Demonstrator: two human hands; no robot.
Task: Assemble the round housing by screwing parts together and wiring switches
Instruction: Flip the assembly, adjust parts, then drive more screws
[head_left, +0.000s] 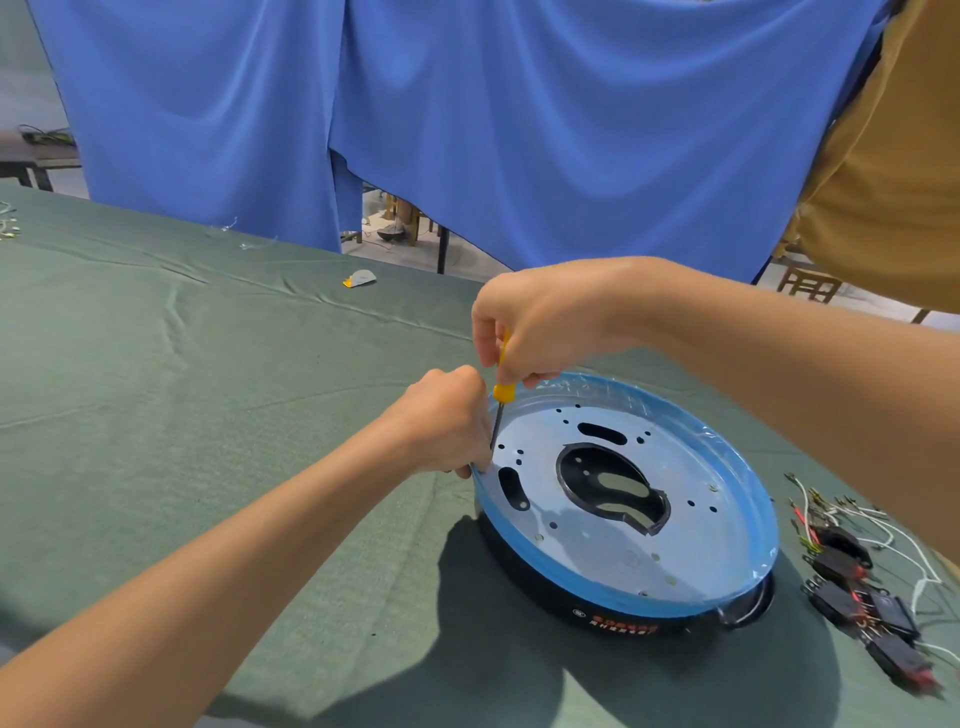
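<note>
A makeshift assembly workshop; green cloth-covered table (208, 364), hung blue curtain (467, 130), loose switches (836, 603) and wires (883, 540).

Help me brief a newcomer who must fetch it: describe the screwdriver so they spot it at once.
Find the round housing with the blue rim on the green cloth. At its far-left edge the right hand holds the screwdriver upright, tip down by the rim. Its yellow handle and thin dark shaft set it apart from the black switches at the right.
</note>
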